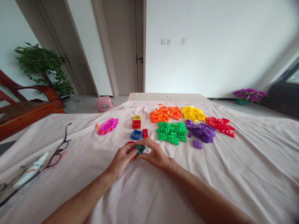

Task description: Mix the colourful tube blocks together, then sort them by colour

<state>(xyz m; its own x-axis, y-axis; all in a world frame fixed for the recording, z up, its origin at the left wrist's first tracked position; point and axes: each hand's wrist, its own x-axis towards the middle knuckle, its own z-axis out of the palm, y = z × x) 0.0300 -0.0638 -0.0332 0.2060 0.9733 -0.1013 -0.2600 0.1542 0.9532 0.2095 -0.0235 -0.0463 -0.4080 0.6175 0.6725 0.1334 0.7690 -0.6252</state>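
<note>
Both my hands meet near the middle of the cloth-covered table. Between their fingers is a dark green triangular frame [140, 149]. My left hand [121, 158] pinches its left side, and my right hand [156, 153] grips it from the right with thumb and fingers. Just behind my left fingers, a red piece [130, 143] shows in part. Beyond the hands lie a blue square frame [136, 134], a small red frame [145, 133], a stack of red frames [136, 124] and a yellow frame [137, 118].
Piles of orange [163, 114], yellow [193, 114], green [171, 132], purple [201, 131] and red pieces [220, 125] lie at the right. A magenta tray [109, 126], eyeglasses [56, 157] and a white tube [32, 169] are at the left on the tablecloth [144, 199].
</note>
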